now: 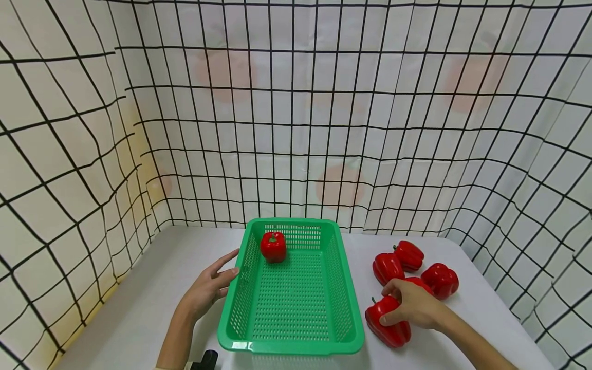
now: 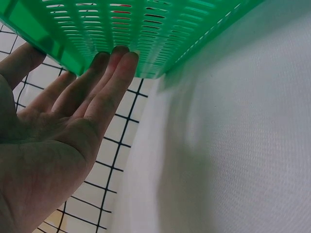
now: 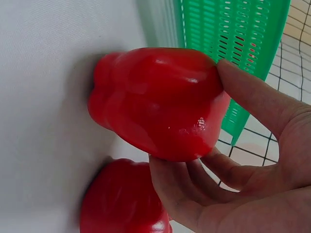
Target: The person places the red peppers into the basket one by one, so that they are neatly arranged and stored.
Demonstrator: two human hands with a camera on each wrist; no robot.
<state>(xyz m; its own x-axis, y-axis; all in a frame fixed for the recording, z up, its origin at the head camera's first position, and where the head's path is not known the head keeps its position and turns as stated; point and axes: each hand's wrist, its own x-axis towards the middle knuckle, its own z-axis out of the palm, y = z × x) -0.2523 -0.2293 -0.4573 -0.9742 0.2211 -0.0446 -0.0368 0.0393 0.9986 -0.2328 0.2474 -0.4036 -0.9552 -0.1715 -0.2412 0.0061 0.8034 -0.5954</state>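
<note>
Green basket holds one pepper

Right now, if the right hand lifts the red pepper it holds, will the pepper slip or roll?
The pepper looks glossy, so it is probably somewhat slippery. The right hand wraps thumb and fingers round it, likely enough to hold it. Its rounded, lobed body would probably wobble rather than roll far if released.

hands: bare, no gloves | forearms: bare | left wrist: black device
</note>
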